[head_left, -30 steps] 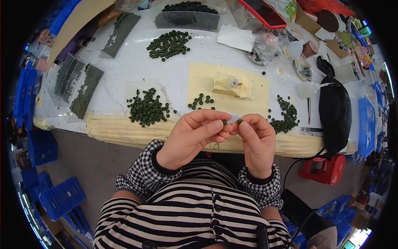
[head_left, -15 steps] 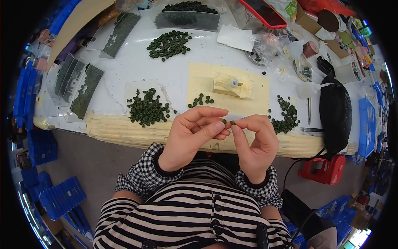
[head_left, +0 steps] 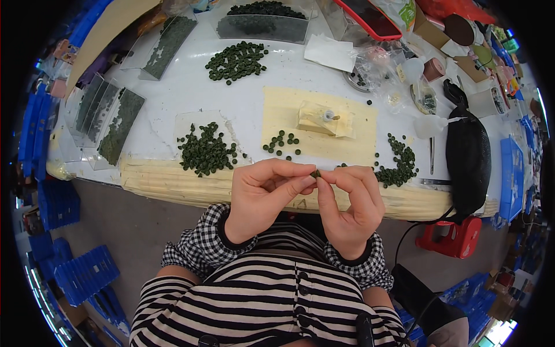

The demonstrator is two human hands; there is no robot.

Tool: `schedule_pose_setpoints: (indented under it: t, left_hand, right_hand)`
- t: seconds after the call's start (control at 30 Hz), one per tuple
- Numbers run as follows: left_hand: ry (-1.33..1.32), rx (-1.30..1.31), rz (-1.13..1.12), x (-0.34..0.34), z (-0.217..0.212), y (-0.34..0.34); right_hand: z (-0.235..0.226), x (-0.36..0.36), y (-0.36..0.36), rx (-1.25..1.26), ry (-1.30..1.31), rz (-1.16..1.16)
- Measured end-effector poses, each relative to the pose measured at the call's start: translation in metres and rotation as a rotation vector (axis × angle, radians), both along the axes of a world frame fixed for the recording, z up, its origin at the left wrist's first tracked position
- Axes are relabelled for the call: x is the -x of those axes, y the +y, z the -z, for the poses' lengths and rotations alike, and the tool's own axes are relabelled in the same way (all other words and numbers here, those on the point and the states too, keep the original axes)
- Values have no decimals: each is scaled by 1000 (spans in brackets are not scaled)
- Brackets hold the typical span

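Over the table's near edge, the fingertips of my two hands meet at a small dark green round piece (head_left: 315, 173). My left hand (head_left: 263, 194) pinches it between thumb and forefinger. From the other side my right hand (head_left: 350, 202) is closed in a pinch at the same spot; fingertips hide whether there is one piece or two. Beyond my left hand lies a loose group of green discs (head_left: 281, 140), with a larger heap of green pieces (head_left: 208, 150) to its left. A curved heap of small green pieces (head_left: 398, 165) sits right of my right hand.
A cream block with a small nozzle (head_left: 325, 117) stands on a yellow sheet (head_left: 277, 110). Clear trays of green pieces (head_left: 260, 29) and another pile (head_left: 236, 62) lie farther back. To the right are tweezers (head_left: 432, 155), a black bag-like object (head_left: 467, 156) and a red stool (head_left: 451, 236).
My hands have come together, and the two small green pieces at my fingertips now meet. My left hand has dropped slightly, showing more green discs behind it.
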State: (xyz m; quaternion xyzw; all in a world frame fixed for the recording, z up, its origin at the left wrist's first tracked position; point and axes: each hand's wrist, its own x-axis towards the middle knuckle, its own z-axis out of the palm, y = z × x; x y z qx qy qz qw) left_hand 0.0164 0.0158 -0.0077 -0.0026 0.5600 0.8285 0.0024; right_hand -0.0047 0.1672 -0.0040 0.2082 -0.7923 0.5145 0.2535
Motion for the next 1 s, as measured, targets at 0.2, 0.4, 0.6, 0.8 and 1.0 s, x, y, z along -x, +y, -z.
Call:
schedule_pose_setpoints:
  t: [0.2,0.4,0.6,0.8,1.0]
  left_hand:
    - [35,6,9,-1,0,0]
    - [-85,-106,97,4,0,-5]
    - [-157,-126,136,6,-4,-8]
    - [97,144,80,4,-5,-11]
    - [79,83,87,8,-5,-11]
  right_hand:
    - [-1,-1,1,0,-3,7]
    - [-1,1,1,-96,147,13]
    - [-1,0,3,-19,16,-59]
    - [-3,2,9,11,-16,-178]
    - [4,2,13,175,-200,-268]
